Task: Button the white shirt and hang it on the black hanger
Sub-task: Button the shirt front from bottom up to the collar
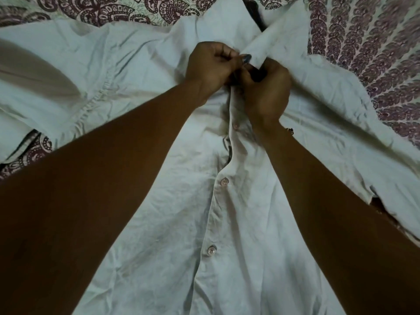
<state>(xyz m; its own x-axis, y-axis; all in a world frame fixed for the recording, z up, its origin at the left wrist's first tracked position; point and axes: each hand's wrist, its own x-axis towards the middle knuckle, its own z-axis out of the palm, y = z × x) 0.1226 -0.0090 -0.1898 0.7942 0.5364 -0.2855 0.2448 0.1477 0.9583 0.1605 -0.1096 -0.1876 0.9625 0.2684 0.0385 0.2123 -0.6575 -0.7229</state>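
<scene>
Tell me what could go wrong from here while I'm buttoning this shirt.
The collar flap drapes over your right hand, so it may hide the buttonhole while your left hand pinches there too. The white shirt gapes just below the upper button; the front edges could be misaligned.

The collar end of the white shirt (238, 223) is closed off by the left hand (211, 69) and right hand (266, 92), both pinching cloth there and touching. A wedge of shirt front is left open between the left forearm (113, 167) and right forearm (318, 189) (widening toward the near edge). Bare bedspread (363, 53) is left free at the far right.
</scene>
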